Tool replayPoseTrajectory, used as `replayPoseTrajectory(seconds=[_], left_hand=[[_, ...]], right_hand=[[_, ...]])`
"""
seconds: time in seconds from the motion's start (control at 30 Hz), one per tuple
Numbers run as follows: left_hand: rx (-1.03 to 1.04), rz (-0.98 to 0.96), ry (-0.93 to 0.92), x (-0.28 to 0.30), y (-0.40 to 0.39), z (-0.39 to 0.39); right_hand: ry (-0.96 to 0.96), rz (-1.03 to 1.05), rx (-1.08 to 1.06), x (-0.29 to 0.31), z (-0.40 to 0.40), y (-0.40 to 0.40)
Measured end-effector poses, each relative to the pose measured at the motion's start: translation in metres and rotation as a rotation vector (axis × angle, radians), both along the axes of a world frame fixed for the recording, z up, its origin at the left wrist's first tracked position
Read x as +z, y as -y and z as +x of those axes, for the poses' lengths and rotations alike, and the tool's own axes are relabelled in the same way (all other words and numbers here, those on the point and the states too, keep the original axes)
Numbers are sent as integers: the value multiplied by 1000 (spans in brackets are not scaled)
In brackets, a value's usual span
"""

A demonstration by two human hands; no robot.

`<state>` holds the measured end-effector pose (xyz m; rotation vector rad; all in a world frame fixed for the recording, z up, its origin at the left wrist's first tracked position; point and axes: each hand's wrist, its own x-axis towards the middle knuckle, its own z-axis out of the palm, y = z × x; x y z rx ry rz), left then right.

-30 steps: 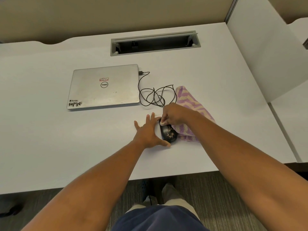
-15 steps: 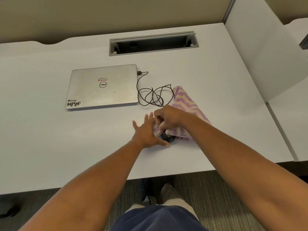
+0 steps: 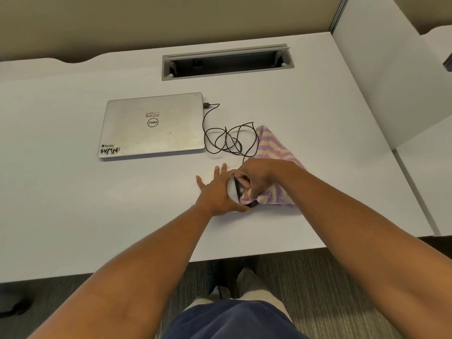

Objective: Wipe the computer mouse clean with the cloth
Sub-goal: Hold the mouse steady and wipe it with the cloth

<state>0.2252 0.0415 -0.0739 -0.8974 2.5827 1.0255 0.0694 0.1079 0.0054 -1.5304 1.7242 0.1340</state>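
A black computer mouse (image 3: 253, 205) lies near the desk's front edge, and only dark slivers of it show. My left hand (image 3: 215, 192) lies flat on the desk with fingers spread, its thumb side against the mouse's left flank. My right hand (image 3: 256, 176) grips a bunched corner of the purple and cream striped cloth (image 3: 271, 146) and holds it down on top of the mouse. The remainder of the cloth trails back and to the right across the desk.
A closed silver laptop (image 3: 151, 126) sits at the back left. The mouse's black cable (image 3: 227, 140) coils between the laptop and the cloth. A cable slot (image 3: 227, 62) opens at the desk's rear. A white partition (image 3: 381, 81) stands on the right.
My right hand has drawn the cloth corner from the mouse's front end over its top, so the mouse is now mostly covered. My left hand has stayed in place.
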Motion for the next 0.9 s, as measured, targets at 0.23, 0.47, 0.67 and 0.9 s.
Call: replayPoseTrajectory(seconds=[0.23,0.47,0.67,0.9], left_hand=[[-14,-17,25,-4,2,0],[-11,0,5,-1,1,0],[-26,-33,44,-4,2,0],[-27,-31,51,-4,2,0]], right_hand=[[96,-102,-146,6,-5,0],[39,-29,-41,-3,5,-6],[26,-15,-92,0,-10,-11],[141,-183,-241,-5,-7,-6]])
